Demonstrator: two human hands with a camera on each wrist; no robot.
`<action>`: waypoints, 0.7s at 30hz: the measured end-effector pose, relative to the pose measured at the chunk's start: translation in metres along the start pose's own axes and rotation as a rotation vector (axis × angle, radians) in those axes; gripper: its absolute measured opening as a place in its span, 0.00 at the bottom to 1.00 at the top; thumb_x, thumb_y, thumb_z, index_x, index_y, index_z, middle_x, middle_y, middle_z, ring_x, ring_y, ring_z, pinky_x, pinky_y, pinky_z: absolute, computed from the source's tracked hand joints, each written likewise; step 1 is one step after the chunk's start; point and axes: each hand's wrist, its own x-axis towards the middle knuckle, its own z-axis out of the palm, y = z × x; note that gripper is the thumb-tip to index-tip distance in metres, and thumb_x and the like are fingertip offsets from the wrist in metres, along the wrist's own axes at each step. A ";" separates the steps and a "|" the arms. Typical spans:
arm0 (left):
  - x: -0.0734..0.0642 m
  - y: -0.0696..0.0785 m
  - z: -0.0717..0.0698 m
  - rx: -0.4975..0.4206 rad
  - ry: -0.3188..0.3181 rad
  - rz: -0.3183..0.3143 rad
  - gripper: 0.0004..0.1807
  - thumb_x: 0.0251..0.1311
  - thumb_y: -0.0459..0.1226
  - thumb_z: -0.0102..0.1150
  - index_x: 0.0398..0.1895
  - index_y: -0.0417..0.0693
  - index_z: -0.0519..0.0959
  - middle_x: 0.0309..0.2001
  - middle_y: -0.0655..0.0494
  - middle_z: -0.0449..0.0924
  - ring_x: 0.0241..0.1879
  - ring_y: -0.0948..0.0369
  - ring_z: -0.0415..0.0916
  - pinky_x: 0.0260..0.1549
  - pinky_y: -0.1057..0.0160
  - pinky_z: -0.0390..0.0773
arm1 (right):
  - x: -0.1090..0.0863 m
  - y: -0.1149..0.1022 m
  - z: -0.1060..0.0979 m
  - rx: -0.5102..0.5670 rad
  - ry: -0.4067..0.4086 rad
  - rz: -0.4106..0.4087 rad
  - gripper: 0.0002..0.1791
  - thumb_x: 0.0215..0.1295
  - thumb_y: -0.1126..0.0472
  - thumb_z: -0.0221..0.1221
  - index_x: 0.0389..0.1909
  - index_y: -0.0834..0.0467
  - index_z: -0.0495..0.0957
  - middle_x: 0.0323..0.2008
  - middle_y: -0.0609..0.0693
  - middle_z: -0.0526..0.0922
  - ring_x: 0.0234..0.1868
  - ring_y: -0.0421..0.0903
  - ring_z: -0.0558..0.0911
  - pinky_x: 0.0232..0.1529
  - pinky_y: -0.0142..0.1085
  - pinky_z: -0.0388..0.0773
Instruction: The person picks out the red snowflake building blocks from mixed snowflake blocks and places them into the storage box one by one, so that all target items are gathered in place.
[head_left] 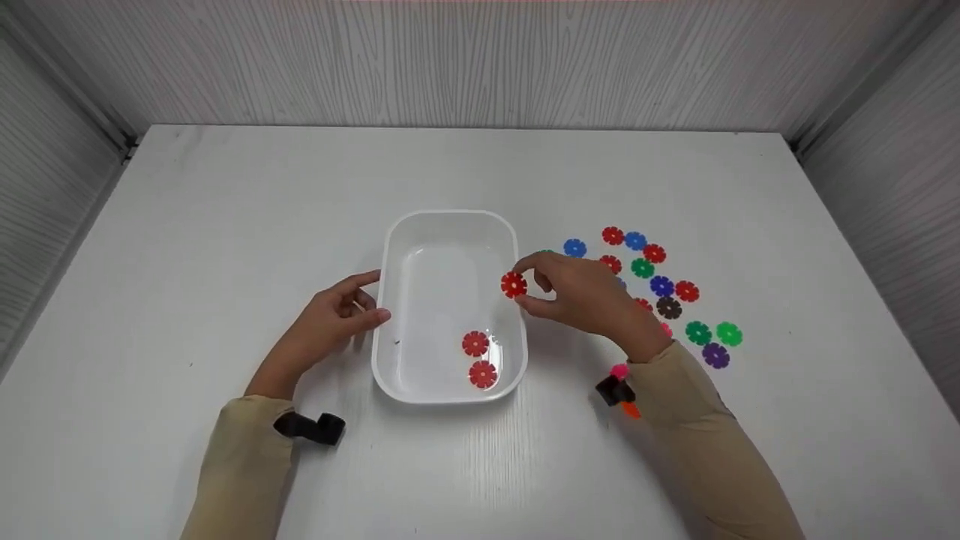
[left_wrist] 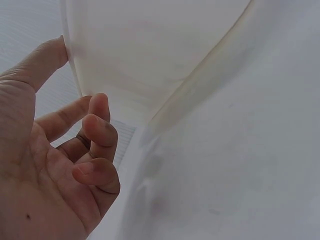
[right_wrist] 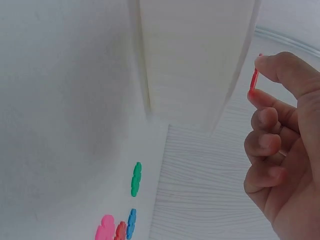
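A white rectangular tray (head_left: 435, 401) with rounded corners stands in the middle of the table. At its left side my left hand (head_left: 330, 322) holds the rim, the thumb lapping over it and the index finger at the side; the other fingers curl below the rim in the left wrist view. My right hand (head_left: 581, 292) pinches a red notched, flower-shaped disc (head_left: 514, 285) between thumb and index finger, above the tray's right rim. Seen edge-on in the right wrist view, the red disc (right_wrist: 254, 80) is thin. Inside the tray lie a red disc (head_left: 475, 343) and another red disc (head_left: 483, 373).
Several discs lie right of the tray, partly hidden by my right hand and sleeve, among them a blue disc (head_left: 575, 248), a brown disc (head_left: 669, 307) and a purple disc (head_left: 715, 355). Wood-grain panels (head_left: 465, 64) stand behind the table and at both sides.
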 end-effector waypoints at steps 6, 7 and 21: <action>-0.001 0.000 -0.001 0.004 0.006 0.003 0.37 0.61 0.48 0.62 0.72 0.52 0.62 0.40 0.55 0.72 0.29 0.66 0.67 0.27 0.68 0.67 | 0.019 -0.005 0.006 0.040 -0.002 0.037 0.25 0.59 0.51 0.66 0.56 0.53 0.76 0.38 0.52 0.83 0.32 0.46 0.77 0.31 0.35 0.80; -0.002 0.000 -0.001 0.004 0.006 0.004 0.37 0.61 0.48 0.62 0.72 0.52 0.62 0.40 0.55 0.72 0.29 0.66 0.67 0.27 0.68 0.67 | 0.021 -0.006 0.006 0.043 -0.004 0.040 0.25 0.59 0.51 0.67 0.57 0.53 0.76 0.38 0.52 0.83 0.32 0.46 0.78 0.31 0.36 0.81; 0.001 0.000 0.001 0.020 0.005 -0.007 0.36 0.62 0.47 0.61 0.72 0.51 0.62 0.40 0.55 0.72 0.29 0.67 0.66 0.27 0.68 0.67 | 0.026 -0.004 0.009 0.082 0.025 0.085 0.38 0.58 0.46 0.67 0.68 0.48 0.66 0.37 0.53 0.81 0.31 0.46 0.76 0.30 0.35 0.80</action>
